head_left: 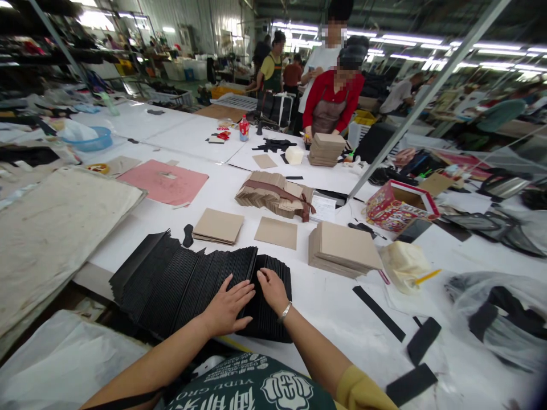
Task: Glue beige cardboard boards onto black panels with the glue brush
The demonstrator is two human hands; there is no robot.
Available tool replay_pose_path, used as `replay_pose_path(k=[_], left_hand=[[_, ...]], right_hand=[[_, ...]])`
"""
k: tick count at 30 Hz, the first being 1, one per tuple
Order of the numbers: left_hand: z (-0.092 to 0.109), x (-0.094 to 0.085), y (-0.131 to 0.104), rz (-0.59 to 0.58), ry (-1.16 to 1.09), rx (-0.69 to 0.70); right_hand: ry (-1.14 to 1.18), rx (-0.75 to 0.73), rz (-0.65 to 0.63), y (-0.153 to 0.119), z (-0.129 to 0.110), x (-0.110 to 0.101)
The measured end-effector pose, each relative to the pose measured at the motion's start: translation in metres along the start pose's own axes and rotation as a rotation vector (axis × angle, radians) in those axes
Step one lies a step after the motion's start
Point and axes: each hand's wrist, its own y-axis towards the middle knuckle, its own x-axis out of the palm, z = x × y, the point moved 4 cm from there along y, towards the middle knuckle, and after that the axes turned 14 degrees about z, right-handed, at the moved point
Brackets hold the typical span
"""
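A long row of thin black sheets (183,285) stands on edge, packed together, along the near side of the white table. My left hand (228,304) lies flat on the sheets right of the row's middle, fingers spread. Beside it my right hand (272,290), with a bracelet at the wrist, rests on the right part of the row, its fingers bent at a narrow gap between the sheets. Whether those fingertips pinch a sheet is too small to tell. Behind the row are a low stack of beige boards (219,225), a single board (276,233) and a taller stack (343,248).
Fanned beige boards (265,193) lie farther back, near a pink sheet (164,181). On the right are a red box (397,208), a yellow-handled tool (428,277), black strips (379,313) and a plastic bag (499,319). Across the table stands a person in red (331,99).
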Motion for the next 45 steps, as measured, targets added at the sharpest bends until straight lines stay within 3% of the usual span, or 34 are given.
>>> replay_pose_path(k=[2, 8, 14, 18, 33, 45], left_hand=[[-0.001, 0.001, -0.001, -0.019, 0.018, 0.029], [-0.003, 0.003, -0.004, -0.042, 0.070, 0.054], [-0.003, 0.004, -0.010, -0.048, 0.115, 0.025], [-0.003, 0.005, -0.012, -0.062, 0.124, 0.014], [-0.003, 0.004, -0.014, -0.028, 0.151, -0.029], [-0.005, 0.002, -0.015, -0.004, 0.134, -0.041]], right_hand=[[0.068, 0.055, -0.031, 0.003, 0.000, 0.005], [0.070, -0.001, -0.126, -0.003, 0.000, 0.022], [0.278, 0.278, -0.212, -0.004, 0.008, 0.036], [0.328, 0.349, -0.224, -0.002, 0.006, 0.038], [0.320, 0.313, -0.183, -0.003, 0.002, 0.039], [0.440, 0.364, -0.242, -0.004, 0.001, 0.040]])
